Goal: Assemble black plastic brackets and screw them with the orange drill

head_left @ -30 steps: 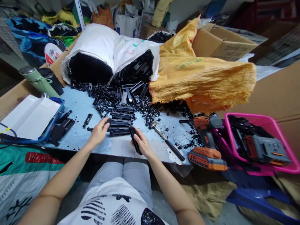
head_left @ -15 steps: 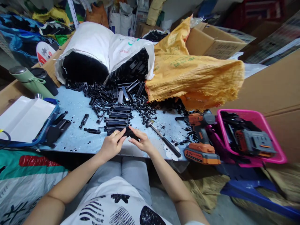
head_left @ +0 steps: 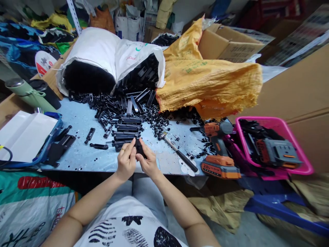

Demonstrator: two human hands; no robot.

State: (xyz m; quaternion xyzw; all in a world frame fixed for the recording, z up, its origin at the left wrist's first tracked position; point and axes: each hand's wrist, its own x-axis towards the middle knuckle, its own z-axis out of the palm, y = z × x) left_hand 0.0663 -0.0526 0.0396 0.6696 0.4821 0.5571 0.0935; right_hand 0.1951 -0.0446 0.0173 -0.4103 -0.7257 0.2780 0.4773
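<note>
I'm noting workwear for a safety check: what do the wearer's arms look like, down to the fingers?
The left forearm and right forearm are bare: no sleeves, gloves or watch visible. A gold-coloured ring circles one left finger. The shirt is white with black prints.

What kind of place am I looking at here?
Probably a small workshop for assembling parts by hand. White sacks spill black parts over the table, a hammer and power drill lie within reach, and the left hand and right hand hold a black piece.
</note>
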